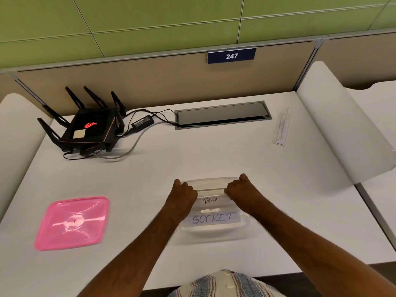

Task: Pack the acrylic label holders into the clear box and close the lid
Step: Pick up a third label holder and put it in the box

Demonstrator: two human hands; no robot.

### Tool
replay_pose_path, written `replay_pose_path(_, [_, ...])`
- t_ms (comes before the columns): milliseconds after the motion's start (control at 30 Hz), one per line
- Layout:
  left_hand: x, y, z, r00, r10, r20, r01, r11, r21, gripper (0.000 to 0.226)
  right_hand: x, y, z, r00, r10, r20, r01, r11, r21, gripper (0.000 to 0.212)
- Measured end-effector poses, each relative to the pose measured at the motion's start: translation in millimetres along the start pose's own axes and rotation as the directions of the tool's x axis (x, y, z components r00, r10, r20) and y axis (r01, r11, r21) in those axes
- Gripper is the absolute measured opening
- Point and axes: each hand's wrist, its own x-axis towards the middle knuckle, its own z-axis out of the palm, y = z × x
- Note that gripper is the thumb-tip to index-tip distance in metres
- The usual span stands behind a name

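Two hands (211, 195) around holder (211, 191) over box (214, 230)

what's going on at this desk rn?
A person is packing acrylic label holders into a clear box. Both hands, left hand and right hand, press a holder down at the box's far end; "PANDA" and "SOCKET" labels show inside. The pink lid lies off to the left, and one holder remains at far right.

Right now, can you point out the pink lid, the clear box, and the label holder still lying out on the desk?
Pink lid (71, 222): head view, on its raised centre.
Clear box (211, 229): head view, on its near wall below the SOCKET label.
Label holder (281, 127): head view, on the middle of the clear strip.
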Motion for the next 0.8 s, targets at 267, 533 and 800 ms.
replay_pose_path(267, [4.1, -3.7, 3.0, 0.999, -0.012, 0.036, 0.009, 0.998, 0.069, 0.023, 7.0, -0.9, 5.3, 0.999, 0.038, -0.002, -0.038, 0.999, 0.021, 0.029])
replay_pose_path(533, [10.2, -8.7, 4.2, 1.000, -0.020, -0.016, 0.021, 0.999, 0.045, 0.011, 14.0, 3.4, 1.5, 0.998, 0.062, 0.007, -0.062, 0.996, 0.064, 0.026])
replay_pose_path(800, [18.2, -5.0, 7.0, 0.980, 0.002, -0.201, -0.004, 1.000, -0.012, 0.017, 9.5, 4.7, -8.5, 0.995, 0.095, -0.012, -0.093, 0.987, 0.128, 0.010])
